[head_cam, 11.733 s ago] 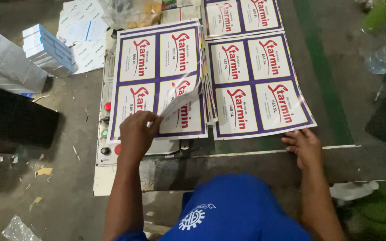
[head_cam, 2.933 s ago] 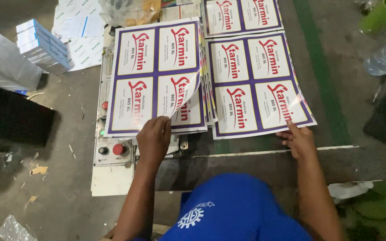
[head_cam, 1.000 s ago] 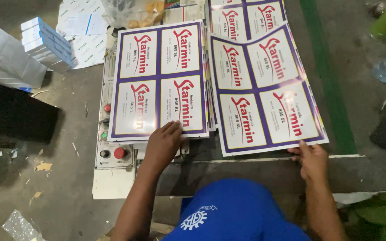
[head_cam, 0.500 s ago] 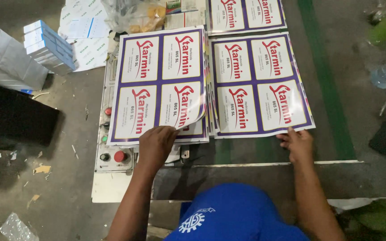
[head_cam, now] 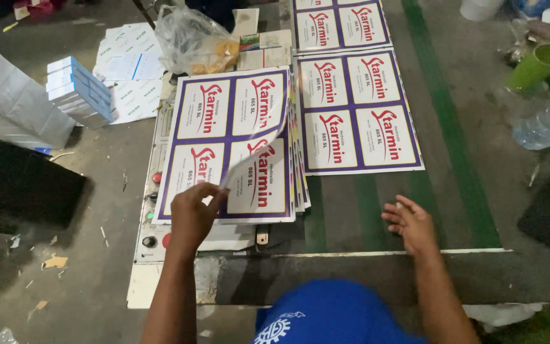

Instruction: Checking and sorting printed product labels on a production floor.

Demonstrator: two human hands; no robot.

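A stack of printed label sheets (head_cam: 224, 121), white panels with red script inside purple borders, lies on the left of the machine table. My left hand (head_cam: 193, 213) pinches the near right corner of the top sheet, which curls upward. A single printed sheet (head_cam: 358, 114) lies flat to the right on the dark belt (head_cam: 351, 210). My right hand (head_cam: 410, 223) hovers over the belt just below that sheet, fingers spread, holding nothing. Another printed sheet (head_cam: 338, 22) lies further up the belt.
A control panel with red and green buttons (head_cam: 154, 210) sits under the stack's left edge. A pile of blue-white boxes (head_cam: 77, 92), a plastic bag (head_cam: 192, 41), a green cup (head_cam: 536, 64) and a plastic bottle (head_cam: 545, 124) stand around the floor.
My right hand has let go of the right sheet and drawn back toward me. The sheet now lies further up the belt. My left hand has lifted the stack's top sheet corner higher.
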